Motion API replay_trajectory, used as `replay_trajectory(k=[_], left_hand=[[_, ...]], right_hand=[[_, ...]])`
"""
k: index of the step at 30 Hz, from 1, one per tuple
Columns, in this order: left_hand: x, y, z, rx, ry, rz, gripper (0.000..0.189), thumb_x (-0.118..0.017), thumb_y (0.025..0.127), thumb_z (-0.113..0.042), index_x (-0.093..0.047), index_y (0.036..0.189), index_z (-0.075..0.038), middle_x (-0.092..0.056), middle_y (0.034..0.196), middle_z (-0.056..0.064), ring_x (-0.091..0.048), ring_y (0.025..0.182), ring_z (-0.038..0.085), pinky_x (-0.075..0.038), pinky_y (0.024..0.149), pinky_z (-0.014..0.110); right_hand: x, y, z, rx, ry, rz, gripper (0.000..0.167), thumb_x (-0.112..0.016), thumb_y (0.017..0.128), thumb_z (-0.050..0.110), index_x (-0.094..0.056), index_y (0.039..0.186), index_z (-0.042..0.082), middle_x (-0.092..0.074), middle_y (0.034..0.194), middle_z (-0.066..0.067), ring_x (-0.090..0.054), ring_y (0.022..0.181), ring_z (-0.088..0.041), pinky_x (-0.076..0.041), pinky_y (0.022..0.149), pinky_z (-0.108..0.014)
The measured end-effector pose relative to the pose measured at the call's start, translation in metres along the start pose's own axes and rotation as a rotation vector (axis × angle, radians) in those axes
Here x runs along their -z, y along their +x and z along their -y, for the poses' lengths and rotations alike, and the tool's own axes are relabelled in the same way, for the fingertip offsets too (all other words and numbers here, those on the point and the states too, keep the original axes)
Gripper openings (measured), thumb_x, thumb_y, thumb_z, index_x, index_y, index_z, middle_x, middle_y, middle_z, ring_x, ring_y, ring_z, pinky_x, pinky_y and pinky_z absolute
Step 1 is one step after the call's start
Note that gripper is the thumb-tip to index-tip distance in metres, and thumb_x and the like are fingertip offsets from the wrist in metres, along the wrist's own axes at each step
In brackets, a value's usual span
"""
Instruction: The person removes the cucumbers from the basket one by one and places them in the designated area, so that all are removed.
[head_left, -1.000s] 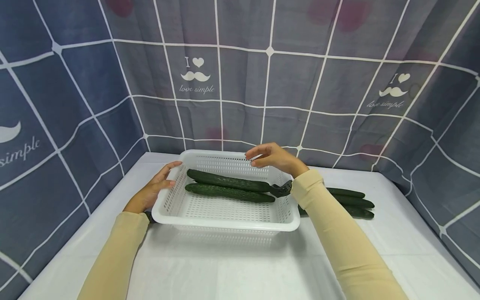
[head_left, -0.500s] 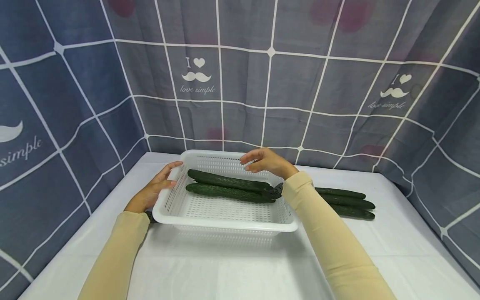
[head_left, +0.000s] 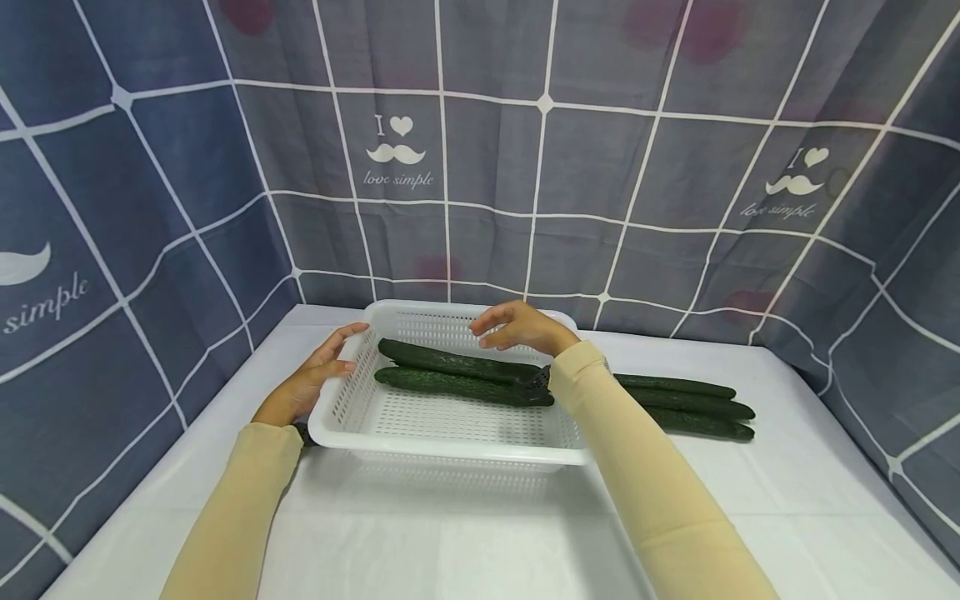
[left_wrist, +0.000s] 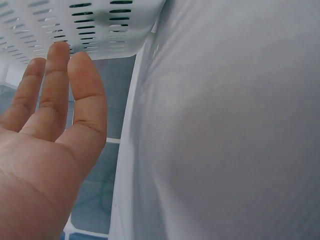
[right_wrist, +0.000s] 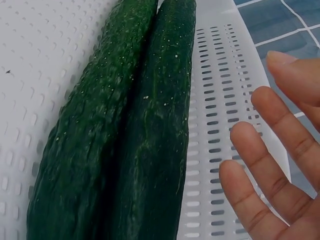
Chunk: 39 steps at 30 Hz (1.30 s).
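Two dark green cucumbers, the rear one [head_left: 450,360] and the front one [head_left: 457,387], lie side by side in a white perforated plastic basket [head_left: 450,454]. At the basket's left end is my left hand [head_left: 311,379], its thumb over the rim. The left wrist view shows its extended fingers [left_wrist: 87,92] by the outer basket wall [left_wrist: 100,30]. My right hand [head_left: 521,327] hovers above the basket's back right part, fingers loosely bent and holding nothing. In the right wrist view its spread fingertips [right_wrist: 245,137] stand apart from the cucumbers.
On the white-covered table [head_left: 450,550], three more cucumbers [head_left: 693,404] lie to the right of the basket, partly hidden by my right sleeve [head_left: 630,467]. A grey-blue curtain [head_left: 480,150] with white lines encloses the back and both sides.
My right hand has moved left and slightly down above the basket, uncovering more of the cucumbers on the table. The left hand and the basket have stayed in place.
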<state>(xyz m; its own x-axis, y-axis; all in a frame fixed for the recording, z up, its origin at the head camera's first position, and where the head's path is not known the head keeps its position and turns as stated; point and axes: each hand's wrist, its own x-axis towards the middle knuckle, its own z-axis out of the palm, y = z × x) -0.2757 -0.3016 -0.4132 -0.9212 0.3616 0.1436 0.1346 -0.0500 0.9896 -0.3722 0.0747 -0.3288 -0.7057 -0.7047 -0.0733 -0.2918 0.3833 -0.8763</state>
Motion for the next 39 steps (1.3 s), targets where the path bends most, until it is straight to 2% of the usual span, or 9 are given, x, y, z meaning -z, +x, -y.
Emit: replay_trajectory(k=[4, 11, 17, 19, 28, 39], left_hand=[[-0.001, 0.001, 0.001, -0.008, 0.0, 0.004, 0.061, -0.057, 0.097, -0.014, -0.047, 0.149, -0.043, -0.037, 0.151, 0.004, -0.055, 0.124, 0.021, -0.056, 0.091, 0.045], [0.0, 0.002, 0.001, -0.007, 0.0, 0.011, 0.062, -0.056, 0.097, -0.014, -0.045, 0.151, -0.041, -0.034, 0.154, 0.007, -0.054, 0.125, 0.022, -0.055, 0.092, 0.046], [0.001, 0.002, 0.001, -0.004, -0.003, 0.009, 0.062, -0.057, 0.097, -0.014, -0.045, 0.151, -0.042, -0.034, 0.154, 0.006, -0.053, 0.126, 0.022, -0.055, 0.093, 0.046], [0.001, 0.002, 0.001, 0.0, -0.001, 0.005, 0.062, -0.057, 0.097, -0.015, -0.046, 0.151, -0.042, -0.033, 0.155, 0.007, -0.053, 0.126, 0.022, -0.055, 0.093, 0.046], [0.001, 0.001, 0.001, 0.008, 0.008, -0.008, 0.062, -0.057, 0.097, -0.015, -0.044, 0.151, -0.042, -0.03, 0.158, 0.012, -0.053, 0.125, 0.023, -0.054, 0.092, 0.048], [0.002, 0.0, -0.001, 0.005, 0.001, 0.001, 0.062, -0.057, 0.098, -0.015, -0.044, 0.152, -0.041, -0.032, 0.157, 0.011, -0.054, 0.125, 0.025, -0.055, 0.092, 0.048]], right_hand=[[-0.003, 0.003, 0.002, -0.023, -0.007, 0.001, 0.049, -0.071, 0.098, 0.008, -0.061, 0.144, -0.008, -0.06, 0.15, -0.026, -0.063, 0.132, -0.034, -0.049, 0.111, -0.052], [-0.009, 0.007, -0.008, -0.048, -0.002, -0.01, 0.044, -0.07, 0.1, 0.004, -0.063, 0.142, -0.007, -0.064, 0.146, -0.023, -0.061, 0.134, -0.032, -0.05, 0.111, -0.049], [-0.015, 0.009, -0.014, -0.055, -0.04, -0.02, 0.04, -0.073, 0.098, 0.002, -0.067, 0.136, -0.009, -0.069, 0.14, -0.023, -0.071, 0.114, -0.024, -0.055, 0.097, -0.038], [-0.016, 0.01, -0.015, -0.061, -0.051, -0.019, 0.041, -0.074, 0.097, 0.002, -0.067, 0.136, -0.009, -0.069, 0.139, -0.023, -0.071, 0.114, -0.024, -0.054, 0.095, -0.037], [-0.02, 0.012, -0.02, -0.065, -0.065, -0.012, 0.038, -0.076, 0.096, -0.003, -0.068, 0.133, -0.01, -0.07, 0.136, -0.023, -0.066, 0.127, -0.034, -0.054, 0.106, -0.043], [-0.023, 0.012, -0.019, -0.09, -0.191, 0.018, 0.044, -0.082, 0.091, 0.001, -0.071, 0.134, -0.005, -0.071, 0.138, -0.017, -0.065, 0.13, -0.033, -0.05, 0.111, -0.042]])
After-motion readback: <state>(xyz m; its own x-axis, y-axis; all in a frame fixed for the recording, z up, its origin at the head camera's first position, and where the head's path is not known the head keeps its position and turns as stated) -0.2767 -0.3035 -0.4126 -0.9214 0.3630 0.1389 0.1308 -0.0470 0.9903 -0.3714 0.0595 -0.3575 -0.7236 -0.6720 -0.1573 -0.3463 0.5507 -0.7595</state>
